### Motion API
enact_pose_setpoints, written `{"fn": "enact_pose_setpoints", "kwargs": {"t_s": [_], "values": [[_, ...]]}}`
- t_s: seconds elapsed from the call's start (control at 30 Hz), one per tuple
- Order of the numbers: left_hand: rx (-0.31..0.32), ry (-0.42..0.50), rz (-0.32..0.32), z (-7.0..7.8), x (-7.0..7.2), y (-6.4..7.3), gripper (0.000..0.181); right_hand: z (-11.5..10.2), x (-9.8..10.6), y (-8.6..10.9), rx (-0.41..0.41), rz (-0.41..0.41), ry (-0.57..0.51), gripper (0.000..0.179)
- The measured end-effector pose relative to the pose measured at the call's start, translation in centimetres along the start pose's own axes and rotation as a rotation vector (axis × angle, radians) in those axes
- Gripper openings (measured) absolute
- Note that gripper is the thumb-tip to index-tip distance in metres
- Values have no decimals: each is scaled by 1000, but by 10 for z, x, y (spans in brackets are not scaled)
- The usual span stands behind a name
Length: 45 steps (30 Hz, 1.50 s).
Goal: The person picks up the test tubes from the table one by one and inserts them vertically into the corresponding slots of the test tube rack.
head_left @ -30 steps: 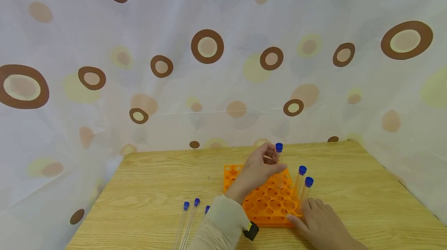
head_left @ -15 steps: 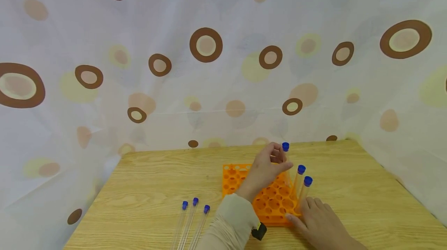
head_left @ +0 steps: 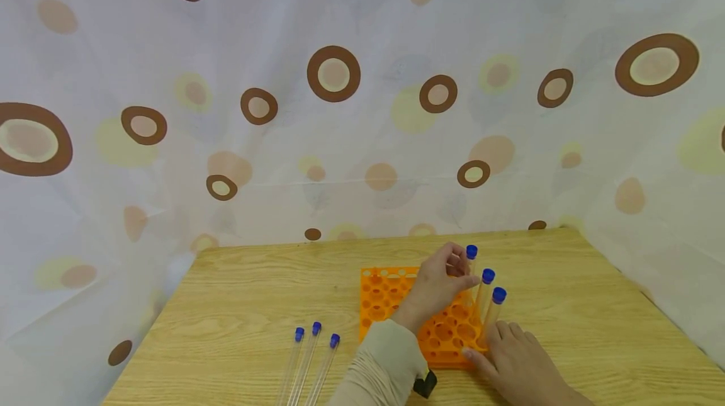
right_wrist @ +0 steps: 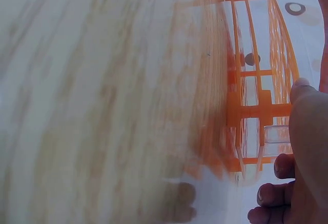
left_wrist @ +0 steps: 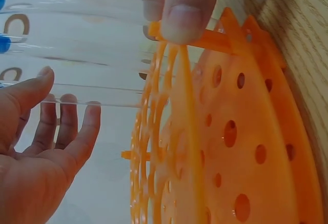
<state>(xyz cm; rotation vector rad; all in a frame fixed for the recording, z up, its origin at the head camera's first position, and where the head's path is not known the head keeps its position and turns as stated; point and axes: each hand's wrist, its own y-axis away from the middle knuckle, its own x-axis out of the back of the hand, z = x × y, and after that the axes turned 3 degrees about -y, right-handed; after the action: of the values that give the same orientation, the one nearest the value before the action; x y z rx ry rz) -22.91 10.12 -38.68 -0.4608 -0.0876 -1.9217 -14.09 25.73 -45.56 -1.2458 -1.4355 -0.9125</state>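
Observation:
My left hand (head_left: 436,283) pinches a clear test tube with a blue cap (head_left: 472,252) between thumb and fingers, upright over the far right part of an orange test tube rack (head_left: 376,296). In the left wrist view that tube (left_wrist: 97,94) reaches the rack's top plate; how deep its lower end sits is hard to tell. Two more blue-capped tubes (head_left: 488,276) stand in the rack's right-hand holes, nearer me. My right hand (head_left: 523,359) holds the rack's near right corner, thumb on the top plate and fingers by the right end, as the right wrist view shows.
Three blue-capped tubes (head_left: 308,362) lie on the wooden table (head_left: 243,305) left of the rack. Behind the table hangs a white curtain (head_left: 362,141) with brown and yellow circles. A black wrist device (head_left: 425,384) sits at my left cuff.
My left hand has carried its tube to the right and then lowered it toward the rack's right side. My right hand has stayed on the rack's corner.

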Motion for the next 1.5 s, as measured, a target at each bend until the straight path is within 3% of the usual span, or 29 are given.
{"fn": "enact_pose_setpoints", "kwargs": {"t_s": [0.4,0.67,1.0,1.23,1.37,1.5], "values": [[13,-8,-2,-8,-10,1,23,0,-2,1,10,27,6,48],[12,-108,10,-11,-16,3,19,1,-2,2,23,41,11,46],[112,-127,32,-13,-18,5,33,2,-3,1,5,27,3,48],[121,-114,34,-9,-5,14,38,1,-4,0,12,32,6,47],[107,-97,47,-9,9,21,36,0,-3,0,6,16,4,48],[88,-24,69,-10,25,29,37,0,-1,0,2,8,9,49]]}}
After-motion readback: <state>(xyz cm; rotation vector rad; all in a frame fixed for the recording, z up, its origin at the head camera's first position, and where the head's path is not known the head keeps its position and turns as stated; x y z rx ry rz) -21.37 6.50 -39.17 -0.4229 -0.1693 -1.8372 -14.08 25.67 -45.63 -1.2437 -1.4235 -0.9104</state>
